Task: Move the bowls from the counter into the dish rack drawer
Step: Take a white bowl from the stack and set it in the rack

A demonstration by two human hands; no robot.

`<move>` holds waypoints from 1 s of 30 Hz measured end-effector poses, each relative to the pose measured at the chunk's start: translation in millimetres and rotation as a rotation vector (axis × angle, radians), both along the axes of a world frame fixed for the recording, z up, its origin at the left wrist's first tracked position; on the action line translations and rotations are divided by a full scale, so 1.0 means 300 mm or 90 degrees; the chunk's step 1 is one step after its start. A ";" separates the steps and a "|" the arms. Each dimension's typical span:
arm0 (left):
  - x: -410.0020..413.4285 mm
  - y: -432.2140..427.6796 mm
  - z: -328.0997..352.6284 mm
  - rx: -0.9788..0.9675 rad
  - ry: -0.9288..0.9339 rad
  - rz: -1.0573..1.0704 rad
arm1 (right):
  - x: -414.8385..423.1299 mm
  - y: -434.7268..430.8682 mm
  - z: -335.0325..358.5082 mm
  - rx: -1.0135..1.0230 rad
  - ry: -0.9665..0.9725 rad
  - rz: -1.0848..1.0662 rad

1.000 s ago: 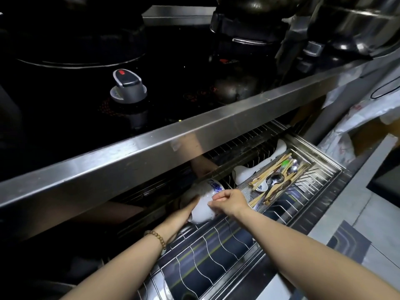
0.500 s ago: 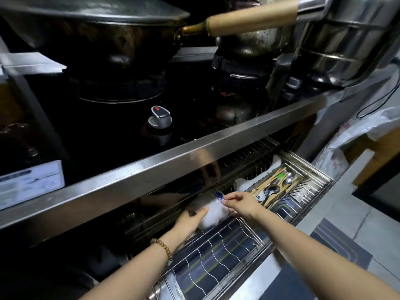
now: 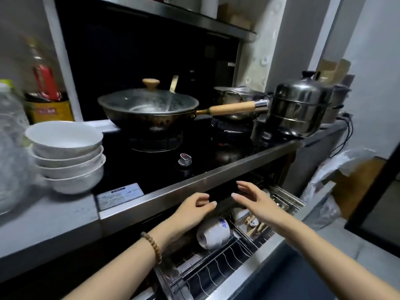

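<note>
A stack of several white bowls (image 3: 67, 156) stands on the grey counter at the left. A white bowl with blue marks (image 3: 213, 233) lies on its side in the wire dish rack drawer (image 3: 216, 269), which is pulled out below the stove. My left hand (image 3: 192, 207) hovers above that bowl with loosely curled fingers and holds nothing. My right hand (image 3: 253, 198) is just to its right, fingers spread and empty, in front of the steel counter edge.
A lidded wok (image 3: 149, 107) with a wooden handle sits on the black hob. Steel pots (image 3: 300, 109) stand at the right. A clear jar (image 3: 10, 148) and bottles are at the far left. A cutlery tray (image 3: 257, 224) lies in the drawer's right part.
Both hands have let go of the blue-marked bowl, which now lies in the rack, and have risen to the counter edge. The view has lifted to show the stove and bowl stack.
</note>
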State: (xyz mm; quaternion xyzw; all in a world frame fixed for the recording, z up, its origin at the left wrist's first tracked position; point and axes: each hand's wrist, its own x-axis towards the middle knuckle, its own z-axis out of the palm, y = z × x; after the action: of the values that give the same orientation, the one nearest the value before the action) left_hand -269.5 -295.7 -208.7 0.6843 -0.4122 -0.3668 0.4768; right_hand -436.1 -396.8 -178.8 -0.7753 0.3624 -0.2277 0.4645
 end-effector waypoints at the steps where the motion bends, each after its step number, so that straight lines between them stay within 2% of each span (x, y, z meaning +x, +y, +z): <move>1: 0.007 0.033 0.049 -0.025 -0.024 -0.006 | 0.014 0.034 0.046 -0.016 -0.012 0.020; 6: 0.078 0.203 0.275 -0.132 -0.105 0.021 | 0.125 0.179 0.220 -0.102 -0.035 0.089; 15: 0.318 0.593 0.562 -0.265 -0.246 0.182 | 0.370 0.384 0.428 -0.095 -0.079 0.217; 23: 0.512 0.867 0.649 -0.270 -0.381 0.338 | 0.599 0.554 0.510 -0.133 -0.077 0.311; 30: 0.677 1.024 0.616 -0.217 -0.355 0.468 | 0.802 0.643 0.526 -0.204 -0.074 0.371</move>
State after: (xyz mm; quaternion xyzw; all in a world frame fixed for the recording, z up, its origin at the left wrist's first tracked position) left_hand -66.5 11.6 -23.7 0.7687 -0.3097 0.0955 0.5514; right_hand -195.5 -204.0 -21.0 -0.8951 0.0582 -0.1830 0.4023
